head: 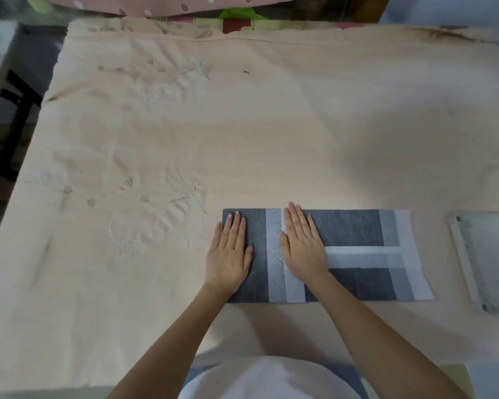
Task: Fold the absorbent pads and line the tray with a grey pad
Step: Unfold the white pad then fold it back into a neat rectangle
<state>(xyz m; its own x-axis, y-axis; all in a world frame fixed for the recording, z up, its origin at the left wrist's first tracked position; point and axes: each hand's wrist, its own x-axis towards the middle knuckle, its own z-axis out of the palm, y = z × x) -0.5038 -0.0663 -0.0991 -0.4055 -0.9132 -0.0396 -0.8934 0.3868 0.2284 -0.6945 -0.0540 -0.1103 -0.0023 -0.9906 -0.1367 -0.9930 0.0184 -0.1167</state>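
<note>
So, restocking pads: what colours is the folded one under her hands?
Folded absorbent pad: dark grey with white bands, head view.

Head-worn, wide-angle, looking forward and steeply down from close above onto the peach cloth (242, 125); single view, nothing shared with another

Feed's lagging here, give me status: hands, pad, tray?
Both hands, left and right, flat on folded grey pad. Tray off right, unlined. Nothing between.

both hands (267, 249) flat on folded grey pad (355, 228); tray (464, 254) beside.
</note>
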